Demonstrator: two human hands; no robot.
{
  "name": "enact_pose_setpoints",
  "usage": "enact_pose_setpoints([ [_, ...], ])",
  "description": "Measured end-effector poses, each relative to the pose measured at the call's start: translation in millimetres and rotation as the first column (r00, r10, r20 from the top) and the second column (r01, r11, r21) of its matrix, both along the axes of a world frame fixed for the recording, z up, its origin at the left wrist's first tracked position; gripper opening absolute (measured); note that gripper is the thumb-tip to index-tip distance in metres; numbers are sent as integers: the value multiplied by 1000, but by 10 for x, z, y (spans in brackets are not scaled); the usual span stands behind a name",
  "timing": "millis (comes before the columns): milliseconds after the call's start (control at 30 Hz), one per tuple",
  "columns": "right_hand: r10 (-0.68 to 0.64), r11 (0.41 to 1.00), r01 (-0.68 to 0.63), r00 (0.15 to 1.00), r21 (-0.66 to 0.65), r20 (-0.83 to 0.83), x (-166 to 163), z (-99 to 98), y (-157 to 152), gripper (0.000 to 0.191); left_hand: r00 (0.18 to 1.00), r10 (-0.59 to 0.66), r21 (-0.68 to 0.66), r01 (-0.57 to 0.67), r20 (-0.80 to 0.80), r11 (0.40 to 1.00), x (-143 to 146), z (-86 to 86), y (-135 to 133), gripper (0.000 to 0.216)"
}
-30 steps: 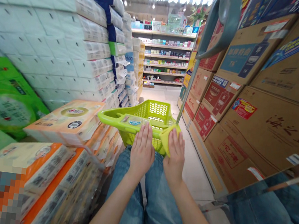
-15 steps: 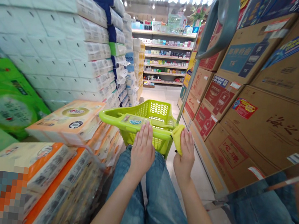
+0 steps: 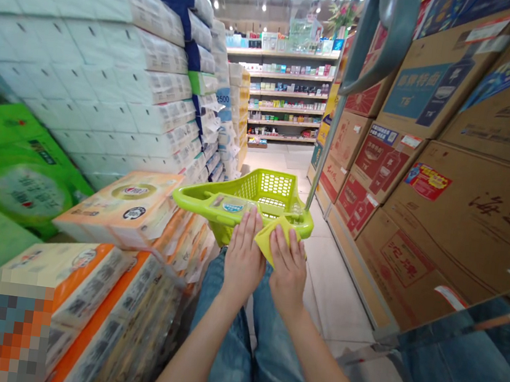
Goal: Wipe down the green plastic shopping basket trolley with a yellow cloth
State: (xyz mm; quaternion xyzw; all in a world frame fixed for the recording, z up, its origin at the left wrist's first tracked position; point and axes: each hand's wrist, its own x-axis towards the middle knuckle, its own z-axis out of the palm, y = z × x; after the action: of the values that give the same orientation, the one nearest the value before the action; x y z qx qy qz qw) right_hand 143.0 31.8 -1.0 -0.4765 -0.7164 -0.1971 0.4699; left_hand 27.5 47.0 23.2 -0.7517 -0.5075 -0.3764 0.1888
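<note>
A lime-green shopping basket (image 3: 197,207) stands in front of my knees, its mesh inside visible and a label panel (image 3: 234,205) on its near side. My left hand (image 3: 244,267) rests on the near rim with its fingers stretched out flat and nothing held. Just right of it, my right hand (image 3: 288,276) presses a yellow cloth (image 3: 265,240) against the rim near the right corner. Its fingers lie over the cloth, and the two hands are close together. A metal pole with a grey loop handle (image 3: 365,84) rises at the basket's right corner.
Tissue packs (image 3: 124,200) are stacked close on the left, with tall white paper stacks (image 3: 82,46) behind. Cardboard cartons (image 3: 480,206) wall the right side. A tiled aisle floor (image 3: 278,156) leads to stocked shelves (image 3: 290,90). A reflective panel (image 3: 471,360) is at lower right.
My right hand has slid left along the rim with the yellow cloth, from beside the pole's base to next to my left hand. The left hand stays on the rim.
</note>
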Motion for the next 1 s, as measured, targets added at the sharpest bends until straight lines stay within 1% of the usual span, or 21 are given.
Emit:
enact_pose_setpoints([
  [100, -2, 999, 3, 999, 39, -32, 293, -36, 5, 75, 1000, -3, -16, 3, -3, 1000, 30, 17, -6, 75],
  [200, -36, 999, 37, 987, 3, -159, 492, -3, 22, 80, 1000, 1, -28, -1, 0, 1000, 58, 21, -8, 77],
  [267, -69, 997, 61, 965, -37, -253, 507, 25, 33, 85, 1000, 1, -31, -1, 4, 1000, 67, 17, -6, 78],
  [333, -86, 996, 73, 948, -54, -305, 416, 28, 38, 88, 1000, -2, -27, 2, 9, 1000, 65, 11, -3, 77],
  [400, -79, 997, 71, 952, -38, -297, 244, 11, 37, 87, 1000, -9, -23, 9, 12, 1000, 53, 4, 2, 76],
  [467, -55, 998, 54, 972, -10, -227, 46, -1, 34, 82, 1000, -9, -17, 9, 11, 1000, 36, -5, 8, 74],
  [533, -41, 999, 38, 990, -19, -133, -114, 14, 32, 75, 1000, 1, -12, -1, 6, 1000, 16, -15, 12, 71],
  [633, -30, 998, 27, 999, -54, -40, -187, 51, 24, 67, 1000, 11, -13, -11, -9, 1000, -6, -23, 13, 69],
  [700, -15, 999, 14, 1000, -36, -11, -115, 44, 13, 66, 1000, 10, -14, -10, -20, 1000, -10, -20, 10, 70],
  [800, -8, 1000, 8, 1000, 30, -11, 106, -16, 3, 70, 999, 9, -18, -9, -34, 1000, 2, -6, 4, 74],
  [900, -50, 997, 55, 995, 62, -85, 340, -49, 24, 76, 999, 17, -26, -18, -46, 1000, 23, 3, 1, 77],
  [1000, -100, 994, 106, 978, 20, -184, 456, -13, 59, 80, 998, 24, -27, -26, -52, 999, 41, 7, -3, 77],
])
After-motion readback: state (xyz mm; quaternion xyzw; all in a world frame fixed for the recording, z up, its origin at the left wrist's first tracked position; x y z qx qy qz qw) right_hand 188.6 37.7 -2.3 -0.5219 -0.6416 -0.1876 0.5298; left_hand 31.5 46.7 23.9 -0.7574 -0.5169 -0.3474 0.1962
